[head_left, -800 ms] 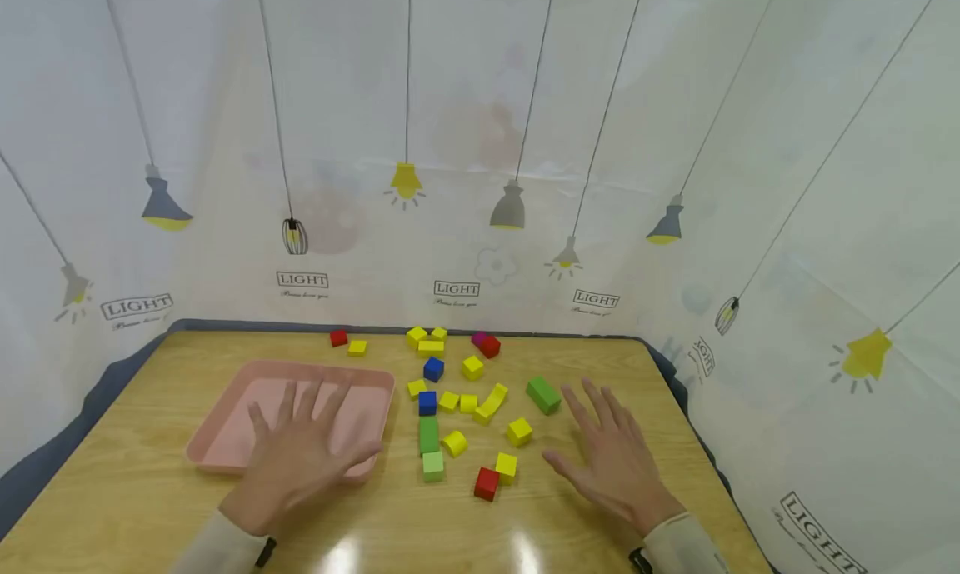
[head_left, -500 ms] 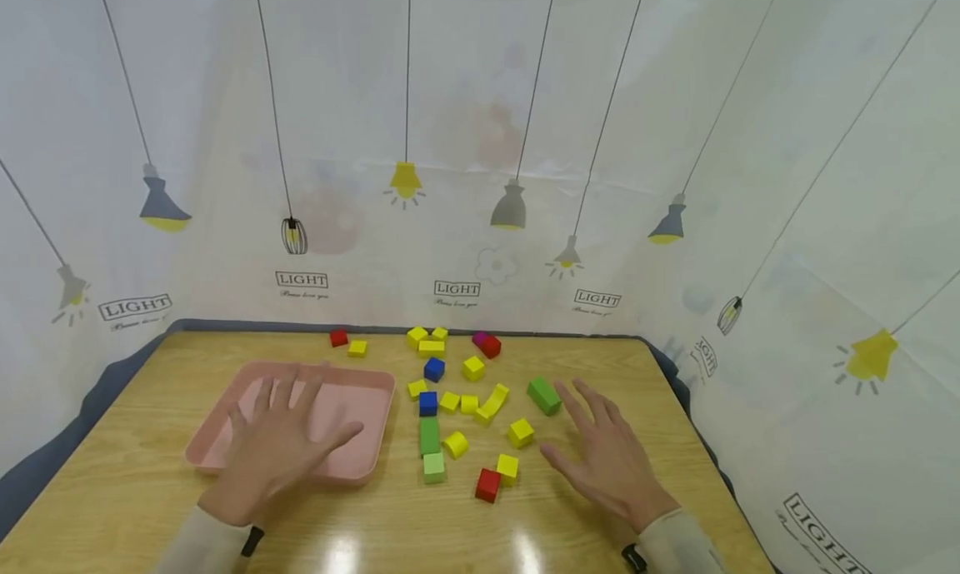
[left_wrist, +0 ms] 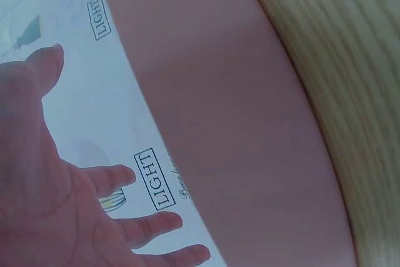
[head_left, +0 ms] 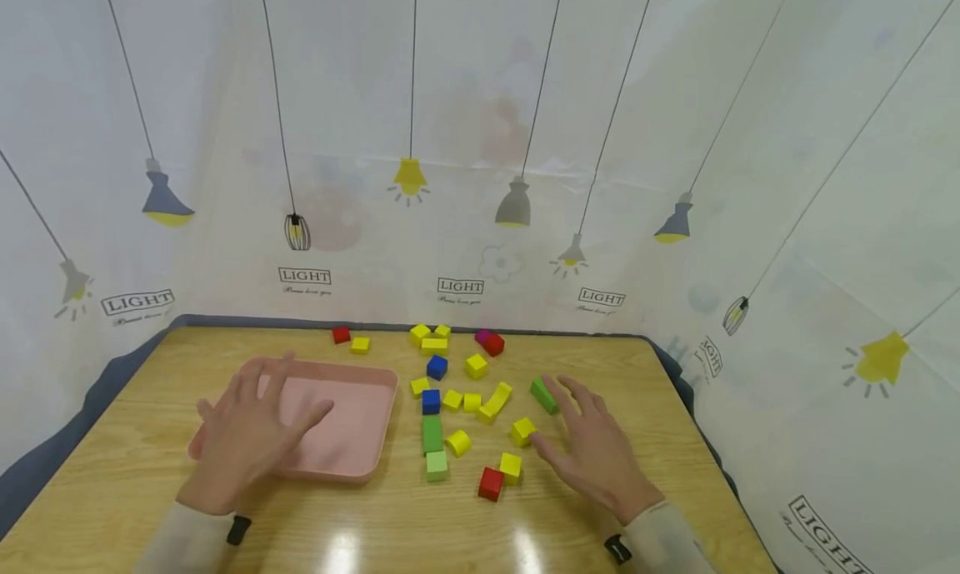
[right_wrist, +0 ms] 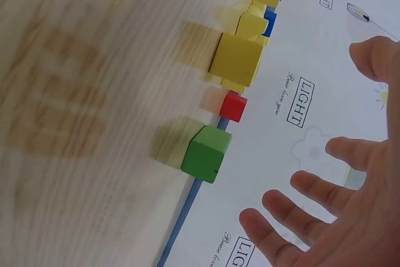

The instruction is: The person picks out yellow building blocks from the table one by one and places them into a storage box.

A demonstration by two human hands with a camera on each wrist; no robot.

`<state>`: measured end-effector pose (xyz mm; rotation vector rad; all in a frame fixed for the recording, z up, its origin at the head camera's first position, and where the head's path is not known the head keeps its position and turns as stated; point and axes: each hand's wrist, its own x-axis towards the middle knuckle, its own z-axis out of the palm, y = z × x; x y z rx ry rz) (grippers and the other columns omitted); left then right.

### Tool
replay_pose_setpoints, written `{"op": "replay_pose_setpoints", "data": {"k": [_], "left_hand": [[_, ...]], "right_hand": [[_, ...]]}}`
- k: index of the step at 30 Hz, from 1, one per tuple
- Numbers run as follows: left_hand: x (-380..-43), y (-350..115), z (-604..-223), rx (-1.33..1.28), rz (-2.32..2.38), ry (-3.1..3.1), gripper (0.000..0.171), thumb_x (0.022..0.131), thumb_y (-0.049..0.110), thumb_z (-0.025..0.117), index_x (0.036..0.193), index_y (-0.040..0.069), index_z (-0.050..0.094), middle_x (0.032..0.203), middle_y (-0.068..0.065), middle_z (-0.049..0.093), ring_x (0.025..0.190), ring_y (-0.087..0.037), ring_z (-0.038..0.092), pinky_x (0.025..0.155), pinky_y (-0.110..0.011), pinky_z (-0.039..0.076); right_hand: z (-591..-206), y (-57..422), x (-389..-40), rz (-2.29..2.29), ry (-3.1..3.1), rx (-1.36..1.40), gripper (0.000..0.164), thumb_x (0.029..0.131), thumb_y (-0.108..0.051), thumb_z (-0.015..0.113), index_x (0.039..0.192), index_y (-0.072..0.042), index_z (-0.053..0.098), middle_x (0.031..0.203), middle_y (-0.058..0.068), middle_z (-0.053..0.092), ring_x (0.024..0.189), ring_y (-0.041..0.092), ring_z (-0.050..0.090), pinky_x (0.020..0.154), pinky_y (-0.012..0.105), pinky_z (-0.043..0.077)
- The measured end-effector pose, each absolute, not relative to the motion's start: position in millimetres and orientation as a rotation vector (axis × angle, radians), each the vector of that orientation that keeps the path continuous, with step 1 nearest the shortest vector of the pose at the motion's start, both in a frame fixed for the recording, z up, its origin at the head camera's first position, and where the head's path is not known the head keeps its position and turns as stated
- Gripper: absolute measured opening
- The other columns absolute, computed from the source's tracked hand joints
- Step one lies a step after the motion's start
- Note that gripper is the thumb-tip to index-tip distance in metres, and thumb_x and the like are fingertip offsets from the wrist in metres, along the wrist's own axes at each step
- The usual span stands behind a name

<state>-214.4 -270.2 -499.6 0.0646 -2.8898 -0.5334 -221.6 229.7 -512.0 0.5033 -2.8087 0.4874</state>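
My left hand (head_left: 243, 432), fingers spread and holding nothing, hovers over the left part of a pink tray (head_left: 352, 474). In the left wrist view the tray's pink side (left_wrist: 231, 117) stands beyond that hand. My right hand (head_left: 600, 453) is held above the table with its fingers apart, nothing in its grasp. Its fingertips overlap a long green block (head_left: 542, 396) in the head view, and the thumb tip comes close to a yellow cube (head_left: 522, 431). The right wrist view shows the green block's end (right_wrist: 206, 154) past the fingers.
Several yellow blocks lie mid-table, among them a curved one (head_left: 495, 403). Two blue cubes, a green block (head_left: 432, 434) and a light green cube (head_left: 436, 466) form a rough column. A red cube (head_left: 491, 484) sits nearest the front. Printed cloth walls (head_left: 480, 141) enclose the table.
The left hand has drifted left across the tray. The right hand has moved slightly left, so its fingers now overlap the green block. The blocks keep their places.
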Motion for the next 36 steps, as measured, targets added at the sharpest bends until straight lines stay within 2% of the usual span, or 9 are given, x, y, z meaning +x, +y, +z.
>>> {"op": "replay_pose_setpoints", "data": {"k": [3, 8, 13, 16, 20, 23, 32, 36], "left_hand": [[-216, -276, -499, 0.117, -0.558, -2.93, 0.111, 0.105, 0.088, 0.058, 0.184, 0.017, 0.029, 0.182, -0.037, 0.026, 0.161, -0.072, 0.029, 0.116, -0.106, 0.01], [-219, -289, -494, 0.183, -0.621, -2.972, 0.112, 0.105, 0.088, 0.058, 0.184, 0.014, 0.027, 0.183, -0.042, 0.02, 0.16, -0.076, 0.024, 0.115, -0.106, 0.007], [-224, -305, -493, 0.253, -0.651, -3.023, 0.118, 0.106, 0.089, 0.055, 0.186, 0.011, 0.017, 0.181, -0.048, 0.015, 0.157, -0.083, 0.02, 0.115, -0.107, 0.008], [-226, -315, -494, 0.286, -0.647, -3.063, 0.121, 0.107, 0.091, 0.048, 0.187, 0.011, 0.007, 0.18, -0.051, 0.012, 0.155, -0.086, 0.02, 0.116, -0.104, 0.015], [-225, -330, -494, 0.28, -0.633, -3.103, 0.121, 0.109, 0.091, 0.041, 0.187, 0.01, -0.003, 0.177, -0.054, 0.011, 0.149, -0.088, 0.026, 0.11, -0.101, 0.032], [-226, -338, -494, 0.283, -0.622, -3.137, 0.123, 0.109, 0.09, 0.042, 0.185, 0.006, -0.005, 0.175, -0.055, 0.014, 0.146, -0.088, 0.032, 0.106, -0.098, 0.041], [-231, -358, -497, 0.329, -0.658, -3.202, 0.124, 0.11, 0.087, 0.042, 0.183, -0.001, -0.006, 0.166, -0.058, 0.026, 0.143, -0.083, 0.044, 0.103, -0.091, 0.049], [-232, -360, -498, 0.359, -0.654, -3.204, 0.11, 0.116, 0.068, 0.053, 0.182, -0.006, 0.005, 0.166, -0.056, 0.033, 0.147, -0.078, 0.046, 0.108, -0.089, 0.049]], "right_hand": [[-512, 226, -221, 0.51, -2.825, 0.498, 0.089, 0.109, -0.056, 0.077, 0.185, -0.034, 0.035, 0.183, 0.015, 0.044, 0.156, 0.047, 0.057, 0.116, 0.073, 0.058], [-510, 220, -221, 0.519, -2.84, 0.501, 0.086, 0.109, -0.056, 0.077, 0.182, -0.03, 0.041, 0.183, 0.015, 0.045, 0.158, 0.047, 0.056, 0.114, 0.071, 0.06], [-509, 214, -221, 0.541, -2.847, 0.505, 0.083, 0.109, -0.054, 0.077, 0.181, -0.026, 0.044, 0.182, 0.015, 0.046, 0.159, 0.047, 0.056, 0.11, 0.071, 0.062], [-509, 211, -221, 0.574, -2.85, 0.517, 0.084, 0.109, -0.051, 0.078, 0.181, -0.026, 0.044, 0.182, 0.014, 0.047, 0.157, 0.046, 0.057, 0.107, 0.07, 0.063], [-509, 209, -220, 0.606, -2.854, 0.54, 0.081, 0.109, -0.049, 0.078, 0.18, -0.027, 0.046, 0.18, 0.012, 0.048, 0.153, 0.042, 0.06, 0.102, 0.066, 0.066], [-509, 207, -221, 0.622, -2.854, 0.553, 0.076, 0.11, -0.045, 0.079, 0.178, -0.027, 0.05, 0.177, 0.013, 0.051, 0.148, 0.039, 0.062, 0.103, 0.063, 0.066], [-510, 202, -224, 0.599, -2.897, 0.563, 0.067, 0.108, -0.037, 0.084, 0.17, -0.022, 0.062, 0.172, 0.018, 0.057, 0.146, 0.041, 0.066, 0.116, 0.063, 0.061], [-511, 200, -227, 0.618, -2.911, 0.567, 0.062, 0.108, -0.031, 0.086, 0.166, -0.02, 0.066, 0.168, 0.019, 0.061, 0.148, 0.042, 0.067, 0.12, 0.064, 0.059]]}}
